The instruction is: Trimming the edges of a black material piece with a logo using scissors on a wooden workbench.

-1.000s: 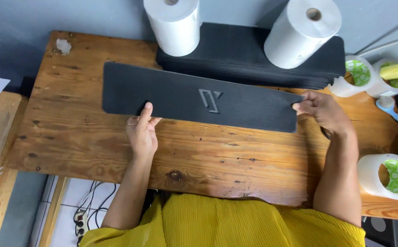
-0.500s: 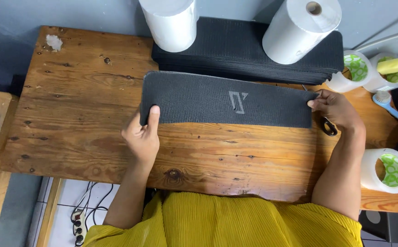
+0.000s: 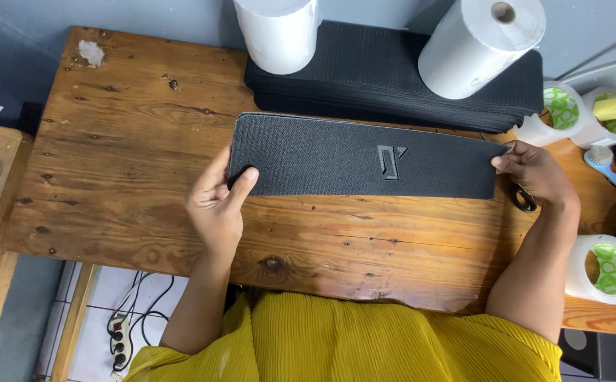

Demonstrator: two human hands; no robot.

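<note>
A long black textured fabric strip with a cut-out emblem near its middle is lifted a little over the wooden table. My left hand pinches the strip's left end, thumb on top. My right hand grips the right end. Behind the strip lies a stack of similar black strips at the table's back.
Two white paper rolls stand on the stack. At the right are white tubs with green contents, a yellow sponge, a blue brush and another tub. A black ring lies under my right wrist.
The strip has shifted right and been raised toward me; its textured side now faces up. Both hands now grip its ends instead of pressing it flat.
</note>
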